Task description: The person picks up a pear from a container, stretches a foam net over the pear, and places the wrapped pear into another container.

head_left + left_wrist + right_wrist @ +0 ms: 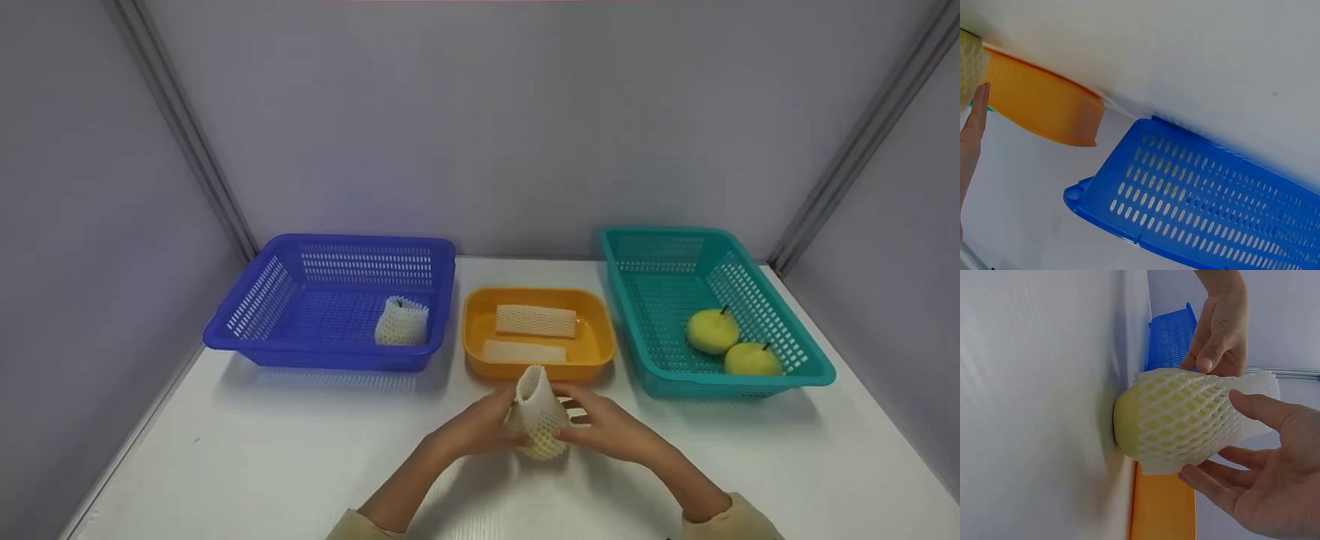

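A yellow pear (1125,423) stands on the white table, partly inside a white foam net sleeve (1182,419). Its bare lower end shows below the mesh in the right wrist view, while the sleeve's loose end (535,386) rises above it in the head view. From the left side, my left hand (484,426) holds the sleeved pear, thumb against the mesh. On the opposite side, my right hand (611,429) grips the sleeve between thumb and fingers. At the left edge of the left wrist view, only part of a hand (972,132) shows beside the netting.
Behind the hands, an orange tray (604,330) holds two flat foam sleeves (535,320). To the left is a blue basket (330,358) with one sleeved pear (403,324). A green basket (637,315) at right contains two bare pears (713,331). Grey-white panels enclose the table.
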Tool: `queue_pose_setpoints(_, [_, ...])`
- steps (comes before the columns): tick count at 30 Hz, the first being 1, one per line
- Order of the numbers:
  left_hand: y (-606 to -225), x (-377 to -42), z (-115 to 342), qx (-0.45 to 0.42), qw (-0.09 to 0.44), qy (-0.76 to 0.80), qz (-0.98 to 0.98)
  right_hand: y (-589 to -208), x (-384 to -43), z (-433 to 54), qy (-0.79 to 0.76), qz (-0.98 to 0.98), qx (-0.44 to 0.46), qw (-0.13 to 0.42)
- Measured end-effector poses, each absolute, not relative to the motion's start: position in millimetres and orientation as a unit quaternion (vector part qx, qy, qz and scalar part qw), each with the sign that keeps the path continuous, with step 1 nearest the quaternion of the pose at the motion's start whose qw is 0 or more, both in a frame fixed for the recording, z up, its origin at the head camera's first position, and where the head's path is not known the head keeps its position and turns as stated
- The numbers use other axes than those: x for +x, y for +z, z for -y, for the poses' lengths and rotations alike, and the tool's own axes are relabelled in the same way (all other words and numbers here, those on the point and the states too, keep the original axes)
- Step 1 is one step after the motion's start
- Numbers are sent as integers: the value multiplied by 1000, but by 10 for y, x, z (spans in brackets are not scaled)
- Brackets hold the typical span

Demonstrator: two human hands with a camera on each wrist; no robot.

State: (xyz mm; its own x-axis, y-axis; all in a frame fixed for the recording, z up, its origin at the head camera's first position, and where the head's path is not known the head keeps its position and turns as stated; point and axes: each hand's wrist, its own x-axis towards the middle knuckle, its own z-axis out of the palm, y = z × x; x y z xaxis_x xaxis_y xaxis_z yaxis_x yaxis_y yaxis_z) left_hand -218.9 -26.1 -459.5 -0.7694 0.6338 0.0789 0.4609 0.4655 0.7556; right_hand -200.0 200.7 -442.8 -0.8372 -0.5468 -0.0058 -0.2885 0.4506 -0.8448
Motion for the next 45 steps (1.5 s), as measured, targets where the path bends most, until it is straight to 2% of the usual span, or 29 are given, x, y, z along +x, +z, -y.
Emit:
queue_pose_setpoints(20, [-4659, -2190, 171, 290, 115, 395, -864, -4564, -2049, -2019, -449, -853, -230, 134])
queue_pose_setpoints(45, [-4725, -2254, 88, 305, 137, 409, -849, -4715, -2042, -2019, -420, -874, -219, 114])
